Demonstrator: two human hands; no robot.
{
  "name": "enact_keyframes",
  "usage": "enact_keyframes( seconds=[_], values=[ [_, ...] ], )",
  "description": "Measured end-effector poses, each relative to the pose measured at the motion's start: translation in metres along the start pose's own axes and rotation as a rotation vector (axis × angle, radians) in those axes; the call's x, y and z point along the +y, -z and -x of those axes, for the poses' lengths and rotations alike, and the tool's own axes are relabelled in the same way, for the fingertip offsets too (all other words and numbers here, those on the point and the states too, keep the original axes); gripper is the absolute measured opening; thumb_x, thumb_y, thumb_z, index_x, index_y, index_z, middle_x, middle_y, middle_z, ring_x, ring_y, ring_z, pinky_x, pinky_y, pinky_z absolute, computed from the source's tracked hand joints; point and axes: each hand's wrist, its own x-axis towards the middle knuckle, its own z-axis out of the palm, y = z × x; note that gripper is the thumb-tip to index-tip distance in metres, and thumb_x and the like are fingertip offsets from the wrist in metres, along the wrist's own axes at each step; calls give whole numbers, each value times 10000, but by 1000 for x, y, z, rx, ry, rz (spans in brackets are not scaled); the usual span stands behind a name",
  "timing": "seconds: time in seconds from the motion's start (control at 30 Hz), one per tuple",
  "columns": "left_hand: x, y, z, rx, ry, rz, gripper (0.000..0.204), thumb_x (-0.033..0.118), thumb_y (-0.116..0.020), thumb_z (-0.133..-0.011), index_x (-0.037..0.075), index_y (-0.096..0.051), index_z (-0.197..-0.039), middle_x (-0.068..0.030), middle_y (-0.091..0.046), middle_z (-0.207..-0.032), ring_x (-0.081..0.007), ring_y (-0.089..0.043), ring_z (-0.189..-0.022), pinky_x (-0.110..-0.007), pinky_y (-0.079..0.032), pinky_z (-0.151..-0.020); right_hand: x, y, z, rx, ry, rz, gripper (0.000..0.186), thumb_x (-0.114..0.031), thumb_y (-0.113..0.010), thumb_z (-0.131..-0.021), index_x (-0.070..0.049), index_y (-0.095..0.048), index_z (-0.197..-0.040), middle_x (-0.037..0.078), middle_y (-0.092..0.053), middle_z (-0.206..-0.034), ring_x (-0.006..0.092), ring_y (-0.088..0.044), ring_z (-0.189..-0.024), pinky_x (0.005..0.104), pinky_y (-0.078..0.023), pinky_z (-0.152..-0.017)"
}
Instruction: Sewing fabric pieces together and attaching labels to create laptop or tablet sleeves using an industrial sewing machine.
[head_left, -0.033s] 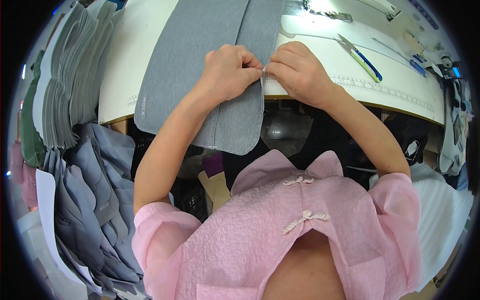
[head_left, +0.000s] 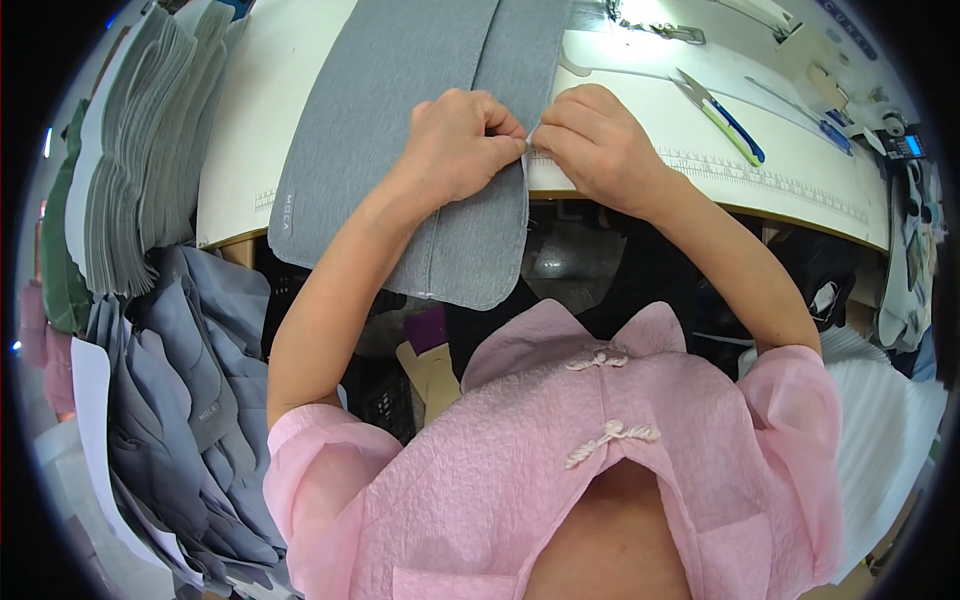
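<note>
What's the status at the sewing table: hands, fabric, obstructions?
Left hand and right hand both pinching a small white tag at the grey fabric panel edge. Panel overhangs the table. Scissors lie apart, right.

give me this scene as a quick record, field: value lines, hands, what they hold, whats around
setting: white worktable with a ruler strip printed along its front edge
left hand: pinching the right edge of the grey fabric piece
right hand: pinching the same edge, fingertips meeting the left hand's
fabric position: lies on the table, rounded lower end hanging over the front edge
scissors: green and blue handles, on the table right of the hands
left side: stack of grey cut pieces, heap of grey garments below
</note>
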Motion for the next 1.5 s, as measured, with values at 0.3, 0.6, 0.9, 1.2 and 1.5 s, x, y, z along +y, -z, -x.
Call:
enact_keyframes(
  seconds=[0.3,0.6,0.9,1.2,1.5],
  values=[
    [0,0,1,-32,2,-1,109,94,-618,-705,-6,-599,-746,-55,-565,-732,-131,-521,-703,-262,-423,-644,2,0,-3,-21,14,-41,95,-66,-585,-627,-23,-541,-700,69,-513,-734,216,-507,-722,310,-424,-665],
    [-3,-5,1,54,-62,3,126,170,-606,-658,55,-655,-671,-64,-614,-691,-197,-572,-668,-347,-357,-735,0,7,-2,-96,-84,-183,104,-22,-597,-650,-12,-532,-730,84,-500,-740,243,-501,-733,312,-438,-657],
    [0,-8,0,37,-51,-66,103,164,-593,-660,79,-644,-634,-37,-606,-685,-195,-561,-717,-357,-318,-742,3,11,3,-168,-136,-254,115,-33,-617,-671,-18,-545,-759,81,-516,-765,244,-508,-748,318,-445,-661],
    [-5,-10,1,107,-124,-59,102,167,-595,-648,77,-639,-630,-37,-594,-671,-198,-552,-708,-360,-313,-741,2,5,6,-87,-55,-87,155,-47,-631,-636,-45,-562,-775,53,-525,-784,213,-515,-755,316,-414,-695],
    [-7,-11,1,78,-106,-38,113,169,-595,-651,67,-637,-627,-35,-591,-660,-194,-550,-680,-360,-308,-751,0,9,-9,-197,52,88,127,-86,-602,-627,-53,-553,-740,36,-527,-782,195,-508,-798,360,-378,-788]
  ],
)
